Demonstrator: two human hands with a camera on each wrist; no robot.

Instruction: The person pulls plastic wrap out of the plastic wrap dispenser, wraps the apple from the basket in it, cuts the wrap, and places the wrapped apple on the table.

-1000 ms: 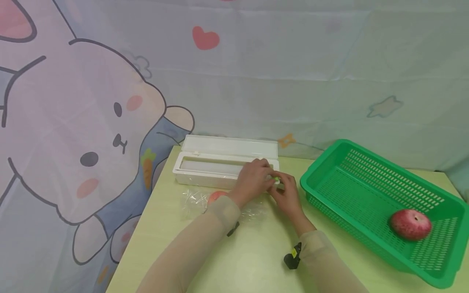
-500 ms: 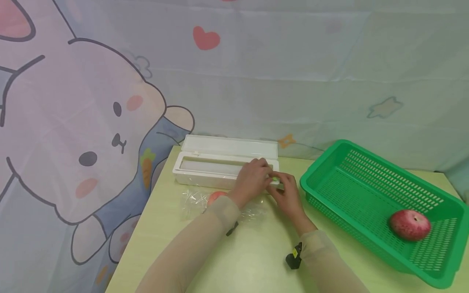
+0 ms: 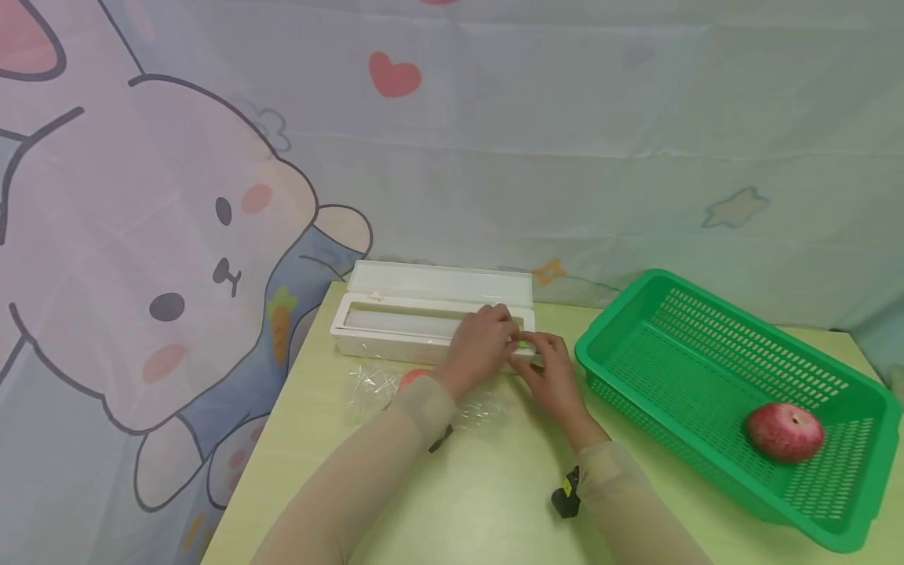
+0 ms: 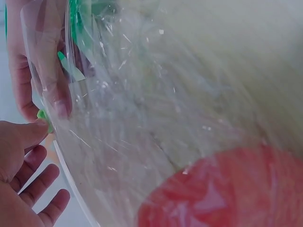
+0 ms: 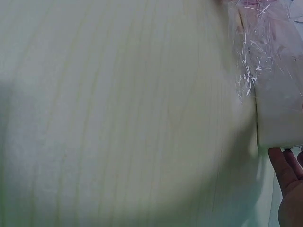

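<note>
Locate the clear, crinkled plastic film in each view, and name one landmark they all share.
Head: the clear plastic film lies in the lower middle.
Left wrist: across the middle, top to bottom.
Right wrist: upper right corner.
Shared landmark: the person's bare right hand.

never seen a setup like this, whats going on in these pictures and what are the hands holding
There is no robot: the left hand and right hand belong to a person. One picture comes from a camera worn on the head, looking down; the other two come from small wrist cameras, one per arm. On the table stands an open white cling film dispenser with a roll inside. In front of it lies crinkled clear film with a red round thing showing through. At the right sits a green plastic basket holding one red fruit. Both hands meet at a small green tab near the dispenser's right end; which one grips it, I can't tell.
</note>
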